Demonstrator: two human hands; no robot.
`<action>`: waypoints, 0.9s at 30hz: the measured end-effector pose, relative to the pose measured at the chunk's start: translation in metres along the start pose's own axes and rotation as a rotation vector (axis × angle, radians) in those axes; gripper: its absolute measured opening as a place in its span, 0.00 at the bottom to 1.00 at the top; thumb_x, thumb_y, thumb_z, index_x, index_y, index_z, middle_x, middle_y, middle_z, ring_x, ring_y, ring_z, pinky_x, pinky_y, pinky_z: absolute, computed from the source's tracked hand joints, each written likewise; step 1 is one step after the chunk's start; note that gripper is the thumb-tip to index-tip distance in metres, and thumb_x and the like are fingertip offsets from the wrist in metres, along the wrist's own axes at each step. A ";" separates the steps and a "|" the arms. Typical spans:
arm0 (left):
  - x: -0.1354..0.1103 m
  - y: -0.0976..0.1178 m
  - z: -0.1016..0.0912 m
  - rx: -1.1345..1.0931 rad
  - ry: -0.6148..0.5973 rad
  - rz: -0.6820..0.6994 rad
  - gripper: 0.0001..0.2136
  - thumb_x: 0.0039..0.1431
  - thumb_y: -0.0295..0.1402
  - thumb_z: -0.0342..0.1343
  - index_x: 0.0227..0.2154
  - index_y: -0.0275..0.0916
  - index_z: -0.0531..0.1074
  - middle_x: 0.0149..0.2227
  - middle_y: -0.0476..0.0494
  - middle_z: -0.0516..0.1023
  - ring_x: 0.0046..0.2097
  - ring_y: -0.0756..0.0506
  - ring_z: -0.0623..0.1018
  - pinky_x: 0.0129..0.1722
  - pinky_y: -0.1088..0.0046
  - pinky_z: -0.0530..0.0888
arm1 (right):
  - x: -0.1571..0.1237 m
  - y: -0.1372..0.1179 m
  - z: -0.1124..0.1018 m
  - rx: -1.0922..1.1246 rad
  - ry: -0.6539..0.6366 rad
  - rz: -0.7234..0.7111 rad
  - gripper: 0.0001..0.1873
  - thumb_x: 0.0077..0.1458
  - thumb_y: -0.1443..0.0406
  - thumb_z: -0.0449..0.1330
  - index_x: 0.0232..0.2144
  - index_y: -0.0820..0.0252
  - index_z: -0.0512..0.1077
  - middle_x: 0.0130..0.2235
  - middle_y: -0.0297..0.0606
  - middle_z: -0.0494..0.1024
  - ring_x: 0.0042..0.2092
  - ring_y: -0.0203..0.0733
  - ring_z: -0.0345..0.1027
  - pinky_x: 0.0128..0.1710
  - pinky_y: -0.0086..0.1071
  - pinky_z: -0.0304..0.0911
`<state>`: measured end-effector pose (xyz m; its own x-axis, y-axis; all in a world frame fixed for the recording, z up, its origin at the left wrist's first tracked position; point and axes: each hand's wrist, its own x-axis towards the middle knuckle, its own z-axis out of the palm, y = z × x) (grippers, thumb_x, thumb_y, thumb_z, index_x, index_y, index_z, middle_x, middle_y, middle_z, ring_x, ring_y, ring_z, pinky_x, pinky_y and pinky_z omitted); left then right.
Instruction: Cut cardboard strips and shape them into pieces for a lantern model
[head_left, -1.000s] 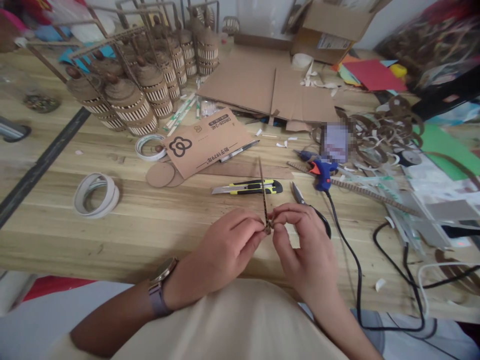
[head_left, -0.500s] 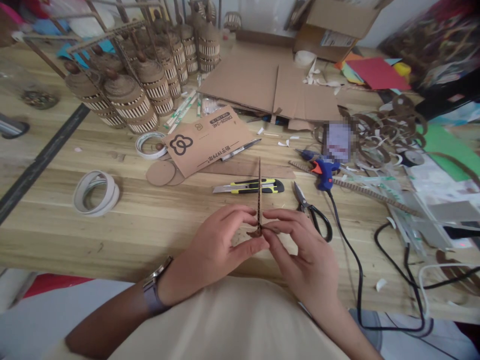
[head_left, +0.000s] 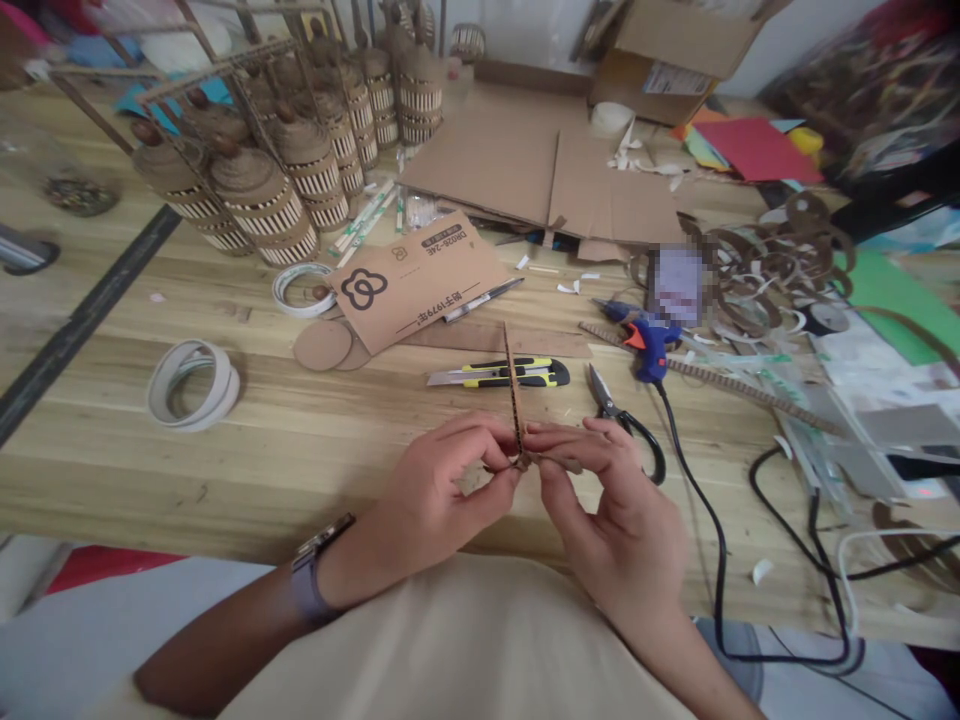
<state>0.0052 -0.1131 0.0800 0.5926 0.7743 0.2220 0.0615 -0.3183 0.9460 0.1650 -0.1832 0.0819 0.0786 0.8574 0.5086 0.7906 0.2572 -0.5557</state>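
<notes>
1. Two bare hands meet over the near edge of a pale wooden tabletop (head_left: 300,480), with one thin brown corrugated cardboard strip (head_left: 513,385) between them. The strip is seen edge-on, its far end pointing away from the person; at its near end, small brown flaps spread to both sides.
2. The left hand (head_left: 442,480) has its thumb and forefinger almost together, pinching the near end from the left.
3. The right hand (head_left: 619,500) has its fingers bent and nearly closed, with the flap on the right caught between thumb and fingertips.
4. Beyond the hands lies one yellow-and-black utility knife (head_left: 487,374), which the strip crosses in view.
5. Just beyond the right hand are one pair of black-handled scissors (head_left: 611,408) and, farther off, one blue glue gun (head_left: 651,348) with an orange trigger and black cord.
6. Left of the knife lie two round brown cardboard discs (head_left: 322,345), overlapping, beside one printed cardboard piece (head_left: 420,275) and one slim pen (head_left: 484,298).
7. One white tape roll (head_left: 289,308) sits near the discs; thicker white rings (head_left: 202,415) lie nearer.
8. At the back left, brown-and-cream lanterns (head_left: 262,210) overlap, too crowded to count exactly.
</notes>
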 end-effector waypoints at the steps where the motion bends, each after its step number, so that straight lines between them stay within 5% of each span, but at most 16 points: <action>1: 0.000 0.000 0.000 -0.021 -0.010 -0.009 0.08 0.57 0.22 0.56 0.26 0.38 0.67 0.38 0.45 0.79 0.41 0.50 0.78 0.43 0.75 0.73 | 0.000 0.001 0.000 0.015 0.000 0.014 0.07 0.60 0.71 0.56 0.37 0.53 0.65 0.37 0.32 0.82 0.41 0.40 0.79 0.54 0.44 0.59; 6: 0.000 -0.003 -0.002 -0.115 -0.062 -0.136 0.08 0.58 0.26 0.57 0.25 0.39 0.67 0.40 0.44 0.80 0.44 0.47 0.79 0.45 0.71 0.73 | 0.000 0.003 0.000 0.003 0.034 -0.025 0.07 0.60 0.71 0.57 0.37 0.53 0.67 0.38 0.34 0.82 0.43 0.41 0.78 0.53 0.42 0.60; 8: 0.000 -0.004 -0.001 -0.173 -0.073 -0.275 0.04 0.58 0.31 0.60 0.31 0.39 0.71 0.43 0.43 0.80 0.47 0.44 0.79 0.46 0.69 0.74 | -0.001 0.003 0.000 -0.076 0.036 -0.087 0.08 0.59 0.72 0.58 0.38 0.54 0.67 0.40 0.36 0.83 0.46 0.43 0.77 0.54 0.43 0.59; 11: 0.000 -0.005 -0.001 -0.287 -0.130 -0.399 0.14 0.60 0.39 0.60 0.46 0.41 0.73 0.46 0.43 0.80 0.48 0.43 0.79 0.46 0.68 0.75 | -0.002 0.002 0.001 -0.156 0.028 -0.149 0.08 0.60 0.73 0.58 0.38 0.55 0.67 0.41 0.36 0.84 0.49 0.44 0.77 0.57 0.43 0.56; 15: 0.002 -0.001 0.001 -0.171 -0.188 -0.315 0.11 0.67 0.37 0.51 0.44 0.40 0.75 0.40 0.47 0.81 0.42 0.47 0.78 0.44 0.72 0.73 | -0.003 0.001 0.004 -0.173 0.027 -0.170 0.08 0.61 0.73 0.57 0.37 0.55 0.67 0.41 0.36 0.84 0.49 0.44 0.77 0.58 0.43 0.55; 21: 0.001 0.000 0.006 0.029 -0.118 -0.282 0.11 0.66 0.32 0.48 0.38 0.38 0.76 0.30 0.49 0.78 0.33 0.49 0.76 0.32 0.76 0.69 | -0.003 -0.003 0.010 -0.223 0.063 -0.220 0.07 0.61 0.73 0.58 0.37 0.56 0.67 0.40 0.36 0.84 0.47 0.43 0.78 0.59 0.42 0.54; 27: -0.001 0.000 0.006 -0.043 -0.124 -0.284 0.10 0.65 0.30 0.49 0.39 0.38 0.76 0.33 0.50 0.81 0.35 0.50 0.79 0.35 0.78 0.71 | -0.004 0.002 0.008 -0.101 0.052 -0.119 0.08 0.60 0.73 0.56 0.37 0.54 0.66 0.38 0.34 0.84 0.48 0.44 0.77 0.57 0.44 0.56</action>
<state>0.0091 -0.1169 0.0786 0.6504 0.7553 -0.0807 0.2060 -0.0731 0.9758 0.1615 -0.1829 0.0735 0.0099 0.7989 0.6014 0.8532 0.3070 -0.4218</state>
